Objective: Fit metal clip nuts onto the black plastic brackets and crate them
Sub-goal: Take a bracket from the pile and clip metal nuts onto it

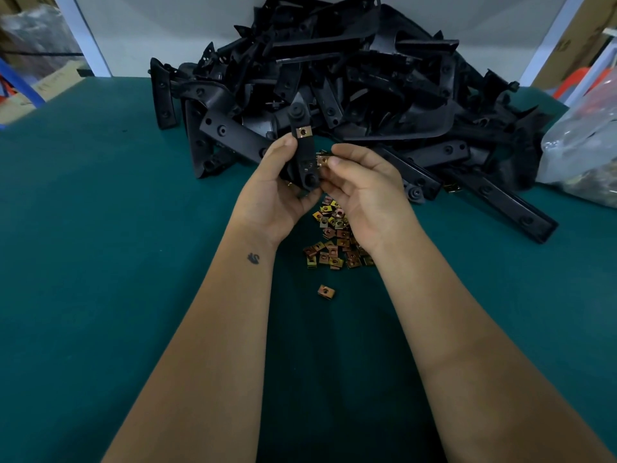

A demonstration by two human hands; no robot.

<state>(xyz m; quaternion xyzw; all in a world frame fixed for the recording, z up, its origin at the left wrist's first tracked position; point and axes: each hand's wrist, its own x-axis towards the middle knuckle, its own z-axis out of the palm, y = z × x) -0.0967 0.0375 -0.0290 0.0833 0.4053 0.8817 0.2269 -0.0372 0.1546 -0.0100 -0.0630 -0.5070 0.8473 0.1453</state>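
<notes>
From the head view, your left hand (272, 192) holds a black plastic bracket (304, 152) upright above the green counter (100, 262), the grip wrapped round its lower half with the thumb lying along its left edge. One copper-coloured clip nut (303, 131) already sits on the bracket near its upper end. Your right hand (362, 185) comes in from the right, its grip pinching a second clip nut (323, 160) between thumb and forefinger; that nut is pressed against the right edge of the bracket, about midway down. Whether it is fully seated on the bracket you cannot tell from here.

Directly beneath your hands a loose heap of clip nuts (335, 238) lies on the counter, gold and copper in tone, partly hidden by your right wrist. A single stray clip nut (326, 291) lies apart from the heap, nearer to you, between your forearms.

Behind your hands a large pile of black brackets (334, 78) is stacked on the counter against a white back panel (167, 25), with several long pieces trailing out toward the right. At the far right edge a clear plastic bag (582, 145) rests on the counter beside the pile; its contents are too blurred to name. A small dark mark (254, 257) shows on your left wrist.
</notes>
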